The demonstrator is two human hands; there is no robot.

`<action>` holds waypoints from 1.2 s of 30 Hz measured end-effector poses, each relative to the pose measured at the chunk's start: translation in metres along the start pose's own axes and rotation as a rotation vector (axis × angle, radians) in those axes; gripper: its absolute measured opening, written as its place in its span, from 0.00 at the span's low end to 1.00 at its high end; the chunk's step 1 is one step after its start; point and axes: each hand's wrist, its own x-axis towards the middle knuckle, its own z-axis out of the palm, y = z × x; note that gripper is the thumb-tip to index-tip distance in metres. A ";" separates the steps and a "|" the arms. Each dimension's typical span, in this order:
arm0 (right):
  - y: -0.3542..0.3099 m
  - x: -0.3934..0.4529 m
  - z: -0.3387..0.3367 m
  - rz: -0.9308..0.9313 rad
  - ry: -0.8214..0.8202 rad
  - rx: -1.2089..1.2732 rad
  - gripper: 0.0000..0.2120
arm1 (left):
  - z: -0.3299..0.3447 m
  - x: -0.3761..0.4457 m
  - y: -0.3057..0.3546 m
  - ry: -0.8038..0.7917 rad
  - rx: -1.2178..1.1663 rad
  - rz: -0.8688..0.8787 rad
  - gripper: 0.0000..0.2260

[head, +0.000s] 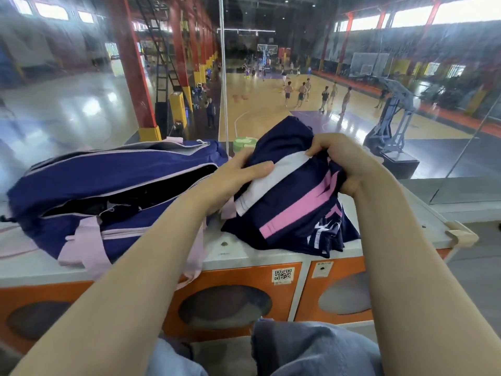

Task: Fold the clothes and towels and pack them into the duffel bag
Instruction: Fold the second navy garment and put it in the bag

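A navy garment point(287, 210) with pink stripes and a white band lies bunched on the grey locker top point(235, 249), partly lifted. My left hand point(238, 172) holds its left edge, thumb on the white band. My right hand point(341, 158) grips the top of the bunched cloth from the right. To the left sits the navy duffel bag point(89, 185) with pink trim and straps; its main zip is open and dark items show inside.
A green-lidded container point(245, 143) stands behind the garment against a glass wall. Orange locker doors point(238, 297) with round windows are below the top. A beige corner guard point(461, 234) marks the top's right end. Beyond the glass is a basketball court with people.
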 end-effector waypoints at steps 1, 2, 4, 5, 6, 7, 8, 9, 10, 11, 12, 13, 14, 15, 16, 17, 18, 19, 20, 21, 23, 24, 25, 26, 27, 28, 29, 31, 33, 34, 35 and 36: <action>-0.001 0.001 0.008 -0.012 -0.004 -0.020 0.12 | -0.004 -0.010 0.002 -0.034 -0.015 -0.024 0.21; -0.002 0.000 0.017 -0.019 -0.016 -0.053 0.10 | -0.006 -0.019 0.005 -0.063 -0.038 -0.039 0.18; -0.001 0.002 0.034 -0.045 -0.051 -0.105 0.09 | -0.010 -0.035 0.006 -0.088 -0.077 -0.069 0.16; 0.000 0.003 0.043 -0.061 -0.068 -0.120 0.08 | -0.013 -0.042 0.005 -0.085 -0.092 -0.085 0.16; 0.000 0.004 0.052 -0.082 -0.075 -0.136 0.07 | -0.013 -0.050 0.006 -0.080 -0.125 -0.103 0.15; 0.000 0.007 0.061 -0.114 -0.091 -0.167 0.08 | -0.014 -0.057 0.004 -0.086 -0.152 -0.116 0.13; 0.000 0.008 0.070 -0.157 -0.097 -0.206 0.08 | -0.013 -0.066 0.005 -0.087 -0.179 -0.130 0.12; 0.000 0.010 0.078 -0.198 -0.113 -0.242 0.06 | -0.015 -0.072 0.003 -0.081 -0.194 -0.139 0.12; 0.001 0.012 0.087 -0.230 -0.121 -0.284 0.04 | -0.016 -0.079 0.003 -0.058 -0.208 -0.148 0.14; 0.003 0.013 0.095 -0.260 -0.144 -0.318 0.05 | -0.020 -0.085 0.000 -0.029 -0.213 -0.160 0.17; 0.007 0.018 0.102 -0.287 -0.156 -0.357 0.09 | -0.023 -0.090 0.000 0.011 -0.216 -0.173 0.19; 0.010 0.020 0.110 -0.312 -0.154 -0.397 0.13 | -0.030 -0.094 -0.002 0.050 -0.200 -0.186 0.19; 0.013 0.022 0.118 -0.330 -0.149 -0.441 0.17 | -0.036 -0.098 -0.003 0.092 -0.177 -0.205 0.17; 0.017 0.024 0.128 -0.337 -0.156 -0.473 0.19 | -0.043 -0.102 -0.005 0.134 -0.149 -0.225 0.14; 0.021 0.026 0.138 -0.344 -0.173 -0.502 0.20 | -0.050 -0.106 -0.006 0.182 -0.125 -0.244 0.12; 0.026 0.029 0.148 -0.365 -0.195 -0.549 0.20 | -0.057 -0.110 -0.010 0.230 -0.109 -0.263 0.11; 0.031 0.031 0.160 -0.397 -0.206 -0.613 0.21 | -0.065 -0.115 -0.014 0.265 -0.094 -0.279 0.10; 0.036 0.033 0.171 -0.427 -0.215 -0.681 0.22 | -0.073 -0.118 -0.019 0.283 -0.066 -0.291 0.10; 0.042 0.035 0.181 -0.455 -0.217 -0.748 0.23 | -0.082 -0.122 -0.023 0.290 -0.035 -0.301 0.09; 0.047 0.035 0.189 -0.478 -0.220 -0.808 0.23 | -0.092 -0.124 -0.029 0.311 -0.016 -0.301 0.09; 0.057 0.036 0.198 -0.490 -0.212 -0.932 0.25 | -0.117 -0.120 -0.037 0.464 -0.053 -0.295 0.11; 0.060 0.037 0.199 -0.481 -0.209 -0.989 0.25 | -0.131 -0.115 -0.040 0.568 -0.101 -0.298 0.12; 0.063 0.040 0.199 -0.474 -0.214 -1.038 0.24 | -0.144 -0.110 -0.041 0.662 -0.144 -0.295 0.11; 0.066 0.044 0.198 -0.476 -0.218 -1.078 0.23 | -0.155 -0.104 -0.038 0.734 -0.187 -0.289 0.10; 0.068 0.047 0.196 -0.493 -0.223 -1.117 0.21 | -0.165 -0.097 -0.033 0.779 -0.253 -0.266 0.10; 0.071 0.050 0.196 -0.514 -0.229 -1.158 0.20 | -0.173 -0.090 -0.026 0.803 -0.344 -0.222 0.09; 0.073 0.051 0.195 -0.544 -0.237 -1.192 0.19 | -0.180 -0.081 -0.017 0.811 -0.448 -0.161 0.08; 0.077 0.054 0.195 -0.606 -0.246 -1.239 0.19 | -0.189 -0.066 0.006 0.778 -0.665 -0.035 0.07; 0.082 0.055 0.199 -0.612 -0.255 -1.298 0.19 | -0.195 -0.054 0.029 0.730 -0.847 0.062 0.08; 0.084 0.055 0.201 -0.597 -0.277 -1.333 0.19 | -0.197 -0.050 0.037 0.723 -0.912 0.100 0.08; 0.086 0.054 0.204 -0.575 -0.309 -1.375 0.19 | -0.200 -0.046 0.042 0.729 -0.970 0.130 0.07; 0.088 0.054 0.207 -0.552 -0.340 -1.421 0.20 | -0.203 -0.042 0.045 0.742 -1.005 0.149 0.06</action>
